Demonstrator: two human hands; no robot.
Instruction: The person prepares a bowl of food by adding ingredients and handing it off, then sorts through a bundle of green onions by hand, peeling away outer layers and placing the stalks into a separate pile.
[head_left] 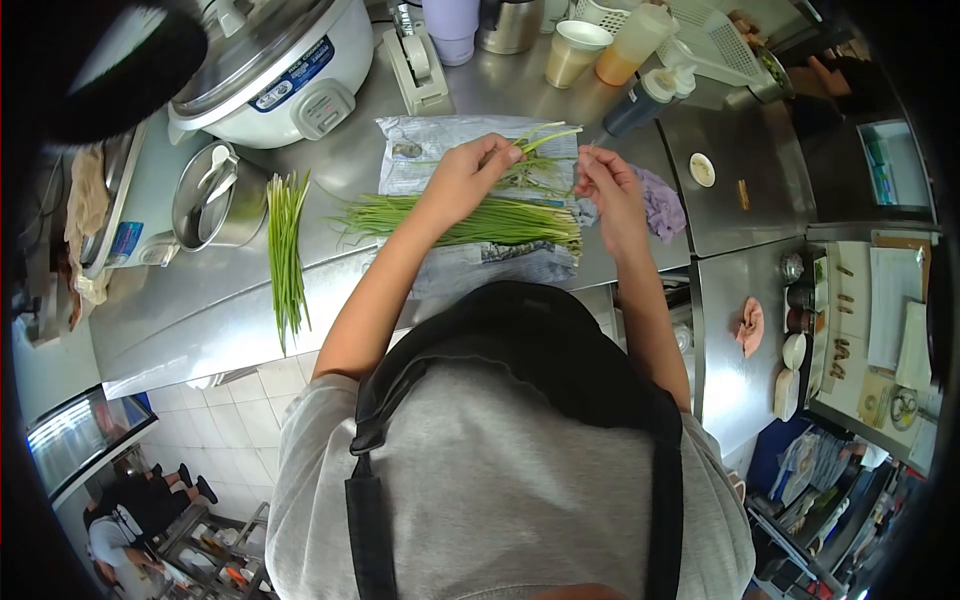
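Note:
My left hand (pixel 466 178) is closed with thumb and fingers pinched on a few chive stalks (pixel 548 132), their pale ends pointing right. My right hand (pixel 614 198) is across from it, its fingertips pressed together in a pinch; what is between them is too small to make out. Below both hands a thick bundle of chives (pixel 470 220) lies sideways on spread newspaper (pixel 405 165), white ends to the right. Loose scraps of chive (pixel 535 175) lie on the paper under my fingers. To the left a smaller, neat bunch of chives (pixel 287 250) rests on the steel counter (pixel 200 320).
A rice cooker (pixel 290 75) and a metal pot with utensils (pixel 205 205) stand at left. Behind the paper are a tape dispenser (pixel 415 70), a cup (pixel 577 55) and squeeze bottles (pixel 640 100). A purple cloth (pixel 660 205) lies right. Another person (pixel 120 530) is at lower left.

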